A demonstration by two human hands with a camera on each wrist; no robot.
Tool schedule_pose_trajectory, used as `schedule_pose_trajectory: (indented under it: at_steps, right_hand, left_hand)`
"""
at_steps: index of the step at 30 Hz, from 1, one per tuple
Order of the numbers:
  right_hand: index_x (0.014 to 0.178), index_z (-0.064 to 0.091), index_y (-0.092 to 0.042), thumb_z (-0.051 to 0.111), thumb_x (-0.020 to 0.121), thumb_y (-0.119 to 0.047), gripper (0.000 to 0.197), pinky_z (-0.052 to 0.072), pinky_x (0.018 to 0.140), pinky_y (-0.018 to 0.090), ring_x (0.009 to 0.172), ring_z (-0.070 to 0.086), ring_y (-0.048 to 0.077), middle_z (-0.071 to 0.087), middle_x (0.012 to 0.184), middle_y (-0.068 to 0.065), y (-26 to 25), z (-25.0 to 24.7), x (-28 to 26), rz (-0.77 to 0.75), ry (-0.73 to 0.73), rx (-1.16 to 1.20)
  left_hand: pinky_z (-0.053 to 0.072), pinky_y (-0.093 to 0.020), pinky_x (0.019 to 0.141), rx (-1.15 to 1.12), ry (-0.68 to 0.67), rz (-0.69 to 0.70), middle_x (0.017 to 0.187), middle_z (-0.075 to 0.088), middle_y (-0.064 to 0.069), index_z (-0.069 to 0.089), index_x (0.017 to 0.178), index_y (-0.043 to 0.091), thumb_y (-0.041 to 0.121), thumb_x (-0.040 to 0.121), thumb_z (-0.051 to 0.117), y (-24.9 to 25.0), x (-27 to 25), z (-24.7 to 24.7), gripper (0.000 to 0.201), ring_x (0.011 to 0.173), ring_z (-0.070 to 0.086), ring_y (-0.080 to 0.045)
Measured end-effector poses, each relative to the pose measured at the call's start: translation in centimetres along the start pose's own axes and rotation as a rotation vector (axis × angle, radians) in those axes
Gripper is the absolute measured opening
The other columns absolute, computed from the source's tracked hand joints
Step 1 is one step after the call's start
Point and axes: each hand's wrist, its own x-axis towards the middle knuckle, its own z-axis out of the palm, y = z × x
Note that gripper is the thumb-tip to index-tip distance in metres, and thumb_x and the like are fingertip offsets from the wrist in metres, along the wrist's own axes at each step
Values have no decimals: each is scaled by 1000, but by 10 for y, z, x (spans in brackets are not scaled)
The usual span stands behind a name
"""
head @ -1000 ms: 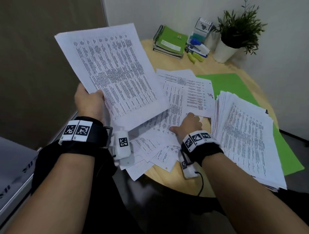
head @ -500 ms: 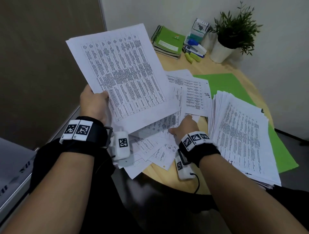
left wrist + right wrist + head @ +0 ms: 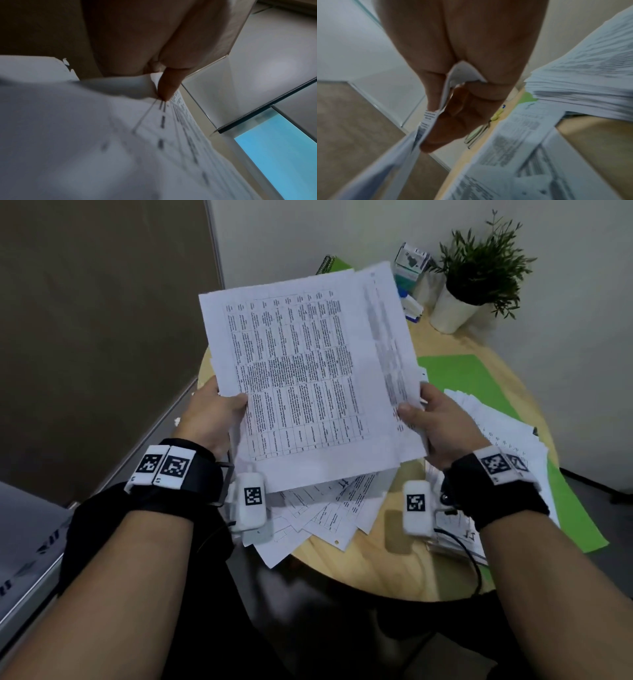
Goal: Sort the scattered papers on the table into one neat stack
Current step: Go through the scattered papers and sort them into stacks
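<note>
papers in hand over round table

left hand (image 3: 209, 414) is gripping the left edge of a bundle of printed sheets (image 3: 301, 378), thumb lying on top. right hand (image 3: 436, 422) is pinching the bundle's right edge, thumb on top, fingers curling beneath. the bundle is hanging tilted above the wooden table (image 3: 363, 556). loose papers (image 3: 322, 515) are lying fanned on the near left of the table. a thick stack (image 3: 507, 446) is sitting at right on a green folder (image 3: 459, 374). a potted plant (image 3: 476, 275) is standing at the far right.
</note>
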Motion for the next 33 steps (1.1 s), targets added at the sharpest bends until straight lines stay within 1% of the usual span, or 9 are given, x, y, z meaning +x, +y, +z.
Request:
schedule_pose_trajectory:
  at_steps: [3, 6, 10, 13, 15, 20, 25, 30, 33]
  right_hand:
    - [105, 61, -13, 50, 90, 7, 28, 59, 67, 34, 74, 70, 17, 74, 87, 2, -13, 22, 3, 2, -144, 110]
    - [105, 62, -11, 52, 88, 8, 27, 58, 66, 32, 71, 69, 17, 73, 85, 4, -13, 41, 11, 12, -183, 130]
    - [90, 60, -13, 54, 96, -18, 9, 48, 52, 24, 57, 58, 15, 65, 79, 4, 0, 47, 25, 131, -105, -3]
    - [107, 61, -11, 62, 91, -38, 32, 54, 76, 35, 84, 65, 23, 68, 107, 8, 20, 40, 42, 214, 56, -514]
    - [123, 55, -10, 66, 86, -45, 52, 46, 90, 36, 108, 58, 26, 61, 122, 6, 32, 42, 48, 248, 87, -885]
    - [134, 39, -8, 75, 73, -52, 83, 40, 95, 47, 128, 35, 35, 40, 137, 14, 57, 63, 49, 344, 104, -1255]
    - [124, 48, -9, 79, 75, -31, 62, 49, 89, 41, 111, 54, 33, 57, 120, 12, 58, 61, 52, 299, 93, -1112]
    - [100, 58, -14, 56, 90, -14, 10, 53, 51, 27, 70, 64, 24, 66, 98, 8, 47, 38, 42, 174, 190, -763]
    - [100, 58, -14, 48, 95, -9, 12, 60, 60, 37, 76, 68, 26, 67, 102, 8, 29, 21, 30, 129, 190, -343]
  left_hand:
    - [50, -45, 99, 16, -30, -9, 117, 70, -8, 61, 119, 16, -5, 95, 46, -2, 1, -1, 36, 107, 68, -24]
    - [56, -37, 88, 34, 57, 8, 111, 72, -7, 63, 122, 11, -5, 93, 51, 0, 1, -6, 35, 96, 72, -19]
    - [56, -17, 66, 43, 271, 103, 104, 70, 3, 60, 123, 13, -3, 93, 50, 3, 4, -22, 35, 84, 69, -7]
    - [46, -8, 55, 20, 397, 199, 93, 64, 8, 58, 114, 16, -4, 93, 47, 2, 7, -30, 32, 67, 59, 8]
    - [43, -9, 54, 53, 433, 234, 82, 55, 10, 52, 105, 17, -6, 92, 45, 1, 9, -32, 27, 60, 52, 5]
    - [40, -1, 49, 93, 454, 267, 79, 53, 11, 51, 105, 19, -5, 92, 45, 0, 13, -32, 27, 64, 50, 0]
    - [41, -3, 53, 114, 410, 212, 88, 59, 15, 53, 106, 24, 0, 95, 49, -2, 20, -36, 26, 74, 55, 4]
    - [53, -26, 85, 118, 330, 107, 107, 67, 4, 59, 122, 12, 1, 95, 51, -1, 22, -32, 30, 100, 66, -15]
    - [56, -27, 85, 0, 250, 57, 120, 67, -7, 55, 131, 6, -5, 97, 45, -1, 19, -24, 37, 103, 67, -19]
